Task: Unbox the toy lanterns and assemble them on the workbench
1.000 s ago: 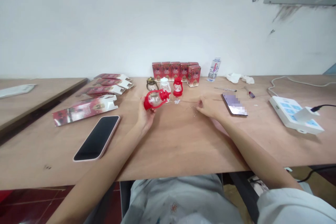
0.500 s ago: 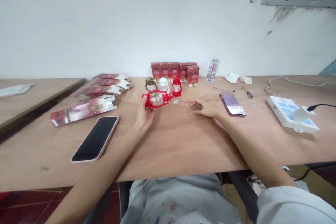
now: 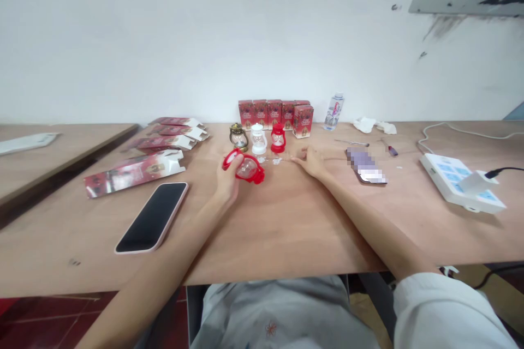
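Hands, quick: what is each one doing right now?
Left hand: closed on the red lantern, which is tipped on its side.
Right hand: open, fingers flat on the table, nothing visibly held.

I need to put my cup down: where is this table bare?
The wooden table is bare along its near edge, between the black pink-cased phone and the white power strip. It is crowded farther back: the left hand holds a red plastic lantern beside three small lanterns and red cardboard boxes.

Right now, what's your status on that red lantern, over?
Left hand gripping red lantern, tilted. Right hand open, beside small loose parts. Three lanterns standing just behind.
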Tool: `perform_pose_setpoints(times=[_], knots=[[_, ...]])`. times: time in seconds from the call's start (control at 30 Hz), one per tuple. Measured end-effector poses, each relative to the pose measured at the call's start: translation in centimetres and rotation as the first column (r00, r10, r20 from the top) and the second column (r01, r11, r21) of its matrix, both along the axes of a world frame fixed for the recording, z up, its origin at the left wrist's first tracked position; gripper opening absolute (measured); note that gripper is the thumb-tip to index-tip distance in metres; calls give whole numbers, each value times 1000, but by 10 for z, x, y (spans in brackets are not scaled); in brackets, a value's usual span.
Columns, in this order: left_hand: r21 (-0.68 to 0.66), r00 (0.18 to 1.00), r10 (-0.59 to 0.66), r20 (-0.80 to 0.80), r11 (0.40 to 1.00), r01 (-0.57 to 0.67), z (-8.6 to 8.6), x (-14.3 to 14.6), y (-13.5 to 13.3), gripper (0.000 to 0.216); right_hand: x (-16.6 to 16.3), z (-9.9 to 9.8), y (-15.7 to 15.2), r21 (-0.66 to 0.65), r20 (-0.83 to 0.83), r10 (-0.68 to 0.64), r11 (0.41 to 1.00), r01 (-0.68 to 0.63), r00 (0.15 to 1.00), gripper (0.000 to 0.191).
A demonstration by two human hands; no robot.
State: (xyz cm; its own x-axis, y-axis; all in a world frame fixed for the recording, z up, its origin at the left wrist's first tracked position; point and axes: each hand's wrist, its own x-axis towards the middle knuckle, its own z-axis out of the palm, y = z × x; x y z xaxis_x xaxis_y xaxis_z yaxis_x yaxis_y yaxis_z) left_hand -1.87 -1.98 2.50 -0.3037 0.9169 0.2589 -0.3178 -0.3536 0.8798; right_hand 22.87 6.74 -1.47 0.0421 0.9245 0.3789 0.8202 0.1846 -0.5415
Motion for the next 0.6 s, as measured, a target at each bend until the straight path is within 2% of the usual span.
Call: perform_pose_setpoints(times=[0.07,0.1,0.2,0.27,0.33,0.4,0.5,0.6], knots=[[104,967,97,-237,992,-74,-1,0,-2,46,-10,0,-3,84,-59,16,996,-11,998,41],[162,921,150,-360,982,-97,-1,-1,-3,50,-15,0,-7,135,-113,43,990,-28,993,38],[305,729,263,-632,949,-79,-4,-1,-6,55,-29,3,-32,313,-271,190,944,-100,944,27],[372,600,317,-735,928,-35,-6,-3,-8,54,-42,7,-53,433,-286,313,885,-170,906,21],[426,469,375,-800,905,3,-8,-4,-9,50,-56,12,-72,522,-244,454,806,-278,857,16],[468,347,425,-836,883,45,-9,-6,-9,44,-70,16,-86,557,-222,551,749,-359,805,13],[522,218,494,-842,847,98,-9,-8,-10,39,-84,18,-94,558,-221,599,725,-404,770,10],[551,151,532,-833,823,136,-8,-8,-11,38,-87,16,-93,560,-215,602,721,-408,769,9]])
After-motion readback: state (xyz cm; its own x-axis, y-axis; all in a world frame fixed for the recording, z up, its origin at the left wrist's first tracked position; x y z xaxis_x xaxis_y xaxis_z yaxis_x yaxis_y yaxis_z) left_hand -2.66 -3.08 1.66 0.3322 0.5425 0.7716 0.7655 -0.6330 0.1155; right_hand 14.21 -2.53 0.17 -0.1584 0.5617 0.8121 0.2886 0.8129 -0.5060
